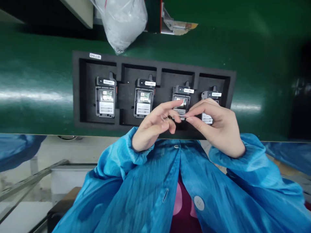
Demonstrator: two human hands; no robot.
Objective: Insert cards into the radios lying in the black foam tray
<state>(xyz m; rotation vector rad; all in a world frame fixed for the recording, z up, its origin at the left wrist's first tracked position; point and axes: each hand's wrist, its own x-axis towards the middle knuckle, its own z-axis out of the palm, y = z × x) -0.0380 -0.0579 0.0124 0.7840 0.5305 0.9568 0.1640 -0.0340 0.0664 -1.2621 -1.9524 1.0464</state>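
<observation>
My right hand [215,118] pinches one end of a thin, clear strand [178,115] between thumb and fingertips. The strand runs to my left hand [155,121], where part of it shows between thumb and fingers. My left index finger is stretched out, and the other fingers are loosely bent and apart. Beneath both hands lies a black foam tray [155,63] with handheld devices, their backs open. Nearest my left fingers is one device [182,90], partly covered by them. My right hand hides part of the rightmost device [206,94].
Two more devices, the leftmost [105,97] and its neighbour [143,97], lie in the tray. Behind it, a clear plastic bag [123,22] and a metal bracket [173,26] are on the green table [36,74]. Blue sleeves of other people show at both sides.
</observation>
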